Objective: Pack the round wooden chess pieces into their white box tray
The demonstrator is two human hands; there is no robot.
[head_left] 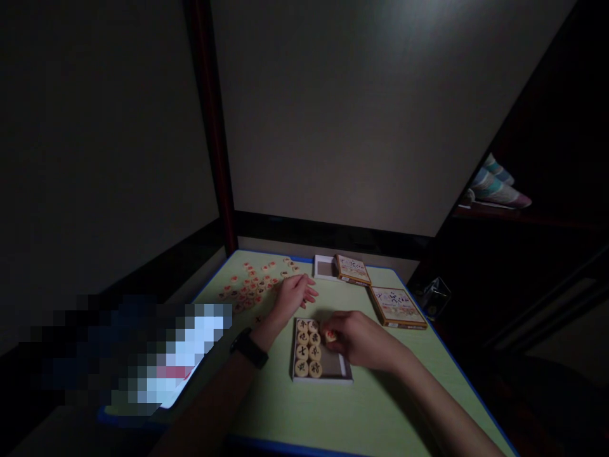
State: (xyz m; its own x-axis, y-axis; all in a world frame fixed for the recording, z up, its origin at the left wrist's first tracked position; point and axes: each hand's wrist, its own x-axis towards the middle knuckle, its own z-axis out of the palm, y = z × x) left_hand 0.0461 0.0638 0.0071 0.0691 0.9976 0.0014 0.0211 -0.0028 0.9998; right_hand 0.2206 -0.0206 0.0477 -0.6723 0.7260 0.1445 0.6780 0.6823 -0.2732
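My right hand [353, 337] pinches a round Chinese chess piece [330, 335] with a red character, just over the right part of a shallow white-edged box tray [323, 380]. In the tray's left part, several pale pieces with black characters [308, 350] lie face up in two columns. A grey-brown bottom [333, 363] shows on its right side. Beyond the tray, my left hand [294, 297] hovers over the table with its fingers apart and pointing right. A small dark spot shows under those fingers; I cannot make it out. A black band [250, 348] circles my left wrist.
Loose chess pieces [250, 289] are scattered on the green table [380, 406] at the far left. At the back stand another tray [324, 267] and a printed lid [353, 269]; a second printed box [398, 307] lies right. A bright, pixelated screen [190, 355] is at left.
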